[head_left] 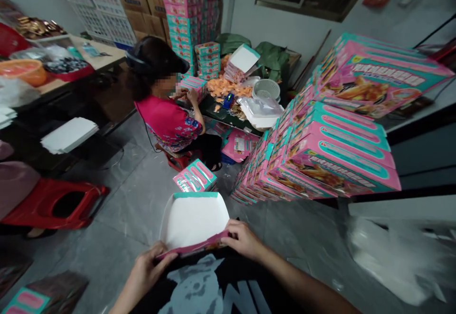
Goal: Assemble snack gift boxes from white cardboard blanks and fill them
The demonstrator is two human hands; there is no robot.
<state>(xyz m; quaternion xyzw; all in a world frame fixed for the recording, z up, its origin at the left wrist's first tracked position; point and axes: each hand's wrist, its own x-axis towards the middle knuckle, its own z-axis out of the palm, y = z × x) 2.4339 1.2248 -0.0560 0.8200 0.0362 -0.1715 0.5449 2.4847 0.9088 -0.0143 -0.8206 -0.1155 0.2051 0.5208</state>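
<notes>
A shallow cardboard box [195,216], white inside with pink and teal printed edges, is held at my waist in front of my black shirt. Its open side faces up toward me. My left hand [151,261] grips the near left corner, thumb along the pink edge. At the near right corner, my right hand [242,239] pinches the same pink wall between thumb and fingers. Just beyond the box, a small stack of pink and teal printed boxes [196,176] rests on the floor.
Tall stacks of pink and teal boxes [342,147] rise on my right. Ahead, a co-worker [171,114] sits at a low table with orange pieces [228,87] and a grey basket [266,89]. A red stool [53,204] stands left, near white card sheets [69,135]. Plastic bags [392,257] lie lower right.
</notes>
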